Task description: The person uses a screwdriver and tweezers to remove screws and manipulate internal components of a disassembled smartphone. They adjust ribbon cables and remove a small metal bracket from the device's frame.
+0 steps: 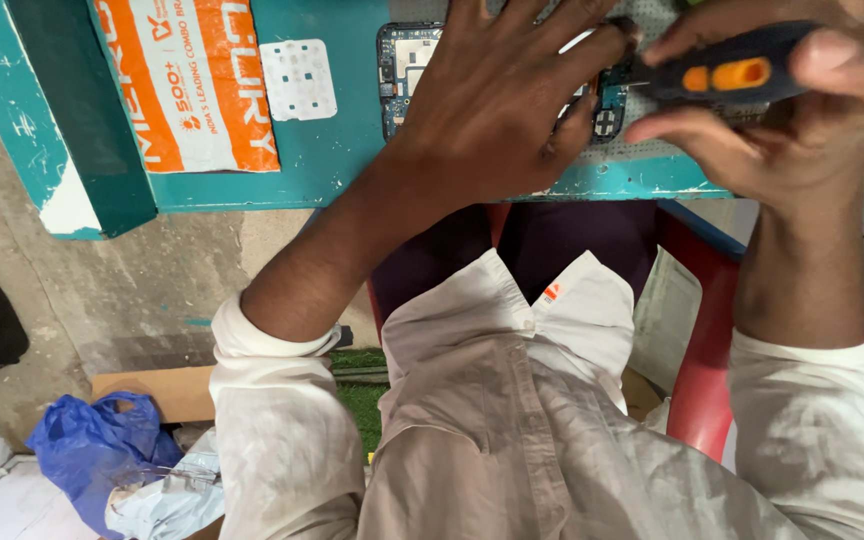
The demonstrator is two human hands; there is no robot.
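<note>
Head view, looking down past the person's white shirt [512, 420] to the edge of a teal workbench [332, 160]. The left hand [497, 100] lies flat with fingers spread, pressing down on a blue circuit board [404, 60] that sits on a pale perforated mat [652, 150] at the bench's near edge; most of the board is hidden beneath that hand. The right hand [802, 110] is closed around a dark screwdriver with orange insets [727, 72], thumb on top and fingers curled under the handle; the tip points left toward the board and meets it beside the left fingertips, though the contact point itself is hidden. To do this step well, judging from the pose: keep the spread hand firm so the board cannot shift; hold the driver in line with the fastener; turn with light pressure so the tip does not slip across the components. Packages and labels: an orange-and-white printed pouch [192, 80], rectangular, lies flat on the bench to the left of the board; beside it, between pouch and board, a small white square sheet with a grid of cut-outs [298, 80]; a small orange tag [551, 292] shows on the shirt collar. Below the bench, on the floor at lower left, a crumpled blue plastic bag [92, 455] beside a flat piece of brown cardboard [162, 392]; a red chair [702, 350] shows behind the torso.
</note>
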